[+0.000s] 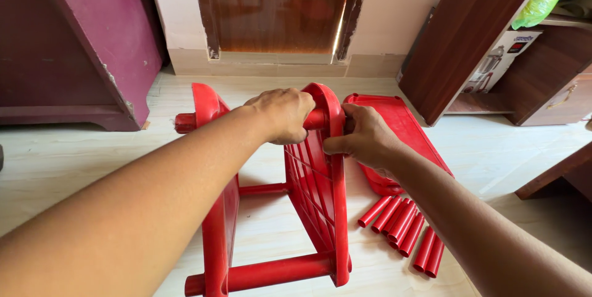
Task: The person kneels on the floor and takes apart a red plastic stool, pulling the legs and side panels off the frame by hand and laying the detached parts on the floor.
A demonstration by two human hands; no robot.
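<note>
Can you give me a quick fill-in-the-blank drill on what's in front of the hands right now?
1. The left hand grips the top ____ tube between two panels.
2. The right hand rests on the outer side of the slatted panel, which stands ____ on the floor.
3. The loose tubes lie to the ____ of the frame.
4. A wooden ____ stands behind.

Missing words: red; upright; right; door

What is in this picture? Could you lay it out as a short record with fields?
Place: pale floor by a wooden door
Left hand: closed around a red tube at the top of two upright red plastic panels
Right hand: pressed on the outer face of the nearer panel
Nearby: loose red tubes lying on the floor, a flat red panel behind them
</note>
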